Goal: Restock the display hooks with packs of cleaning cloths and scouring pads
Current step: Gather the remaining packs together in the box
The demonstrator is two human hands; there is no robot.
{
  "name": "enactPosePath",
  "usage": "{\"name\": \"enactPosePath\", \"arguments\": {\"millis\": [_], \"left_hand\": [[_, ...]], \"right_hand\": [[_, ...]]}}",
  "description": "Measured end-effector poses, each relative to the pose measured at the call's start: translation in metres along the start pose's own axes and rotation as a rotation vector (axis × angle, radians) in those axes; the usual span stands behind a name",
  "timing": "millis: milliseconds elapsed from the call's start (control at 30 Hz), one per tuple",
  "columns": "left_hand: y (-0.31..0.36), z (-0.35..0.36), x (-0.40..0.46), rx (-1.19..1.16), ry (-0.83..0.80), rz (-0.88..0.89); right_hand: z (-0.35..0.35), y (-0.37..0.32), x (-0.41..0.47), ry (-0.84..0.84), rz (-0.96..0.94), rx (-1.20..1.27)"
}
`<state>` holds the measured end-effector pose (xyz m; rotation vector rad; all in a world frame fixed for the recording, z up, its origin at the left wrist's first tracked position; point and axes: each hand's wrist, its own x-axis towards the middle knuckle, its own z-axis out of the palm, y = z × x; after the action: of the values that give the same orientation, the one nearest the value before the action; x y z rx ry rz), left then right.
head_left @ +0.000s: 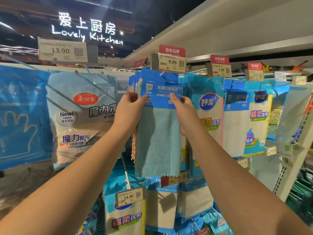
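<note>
Teal microfibre cleaning cloth with a blue cardboard header card (159,116): held up in front of the display, directly under the 9.99 price tag (170,62), at the front of a row of like packs with blue headers (134,80) already hanging there. Its header hole sits at the tip of the metal display hook (163,73); whether the wire has passed through cannot be told.

Left hand (130,107): pinches the header's left edge, thumb in front. Right hand (183,107): pinches the right edge the same way (both arms raised, cloth hanging free below).

Neighbours: grey-and-blue sponge pack with a red oval logo (81,119) toward the left edge of the rack; white cloth pack with a round blue logo (210,112) just beside on the right, under the 7.99 price tag (221,70).

Step in hand, by judgement: hanging one pack on its hook. Next move calls for holding the header level, sliding it back along the wire against the packs behind, then letting go with both hands.
</note>
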<state>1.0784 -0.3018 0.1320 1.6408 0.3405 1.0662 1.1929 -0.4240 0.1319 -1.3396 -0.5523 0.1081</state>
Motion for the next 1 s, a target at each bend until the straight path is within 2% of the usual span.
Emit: {"name": "enactPosePath", "arguments": {"millis": [133, 300, 567, 733, 900, 1000], "left_hand": [[-0.008, 0.003, 0.015, 0.023, 0.06, -0.013], [-0.015, 0.01, 0.034, 0.109, 0.111, -0.049], [-0.016, 0.016, 0.037, 0.195, 0.103, -0.112], [-0.015, 0.006, 0.003, 0.276, 0.077, -0.08], [-0.033, -0.049, -0.079, 0.347, 0.002, -0.059], [-0.06, -0.105, -0.134, 0.336, 0.039, -0.163]], "right_hand": [[0.014, 0.0, 0.005, 0.106, -0.086, -0.26], [0.028, -0.006, 0.017, 0.115, -0.104, -0.609], [0.034, 0.0, 0.028, 0.066, -0.017, -0.607], [0.028, 0.01, 0.005, 0.052, -0.055, -0.603], [0.012, 0.041, -0.071, 0.02, -0.173, -0.642], [0.019, 0.08, -0.123, -0.056, -0.161, -0.706]]}}
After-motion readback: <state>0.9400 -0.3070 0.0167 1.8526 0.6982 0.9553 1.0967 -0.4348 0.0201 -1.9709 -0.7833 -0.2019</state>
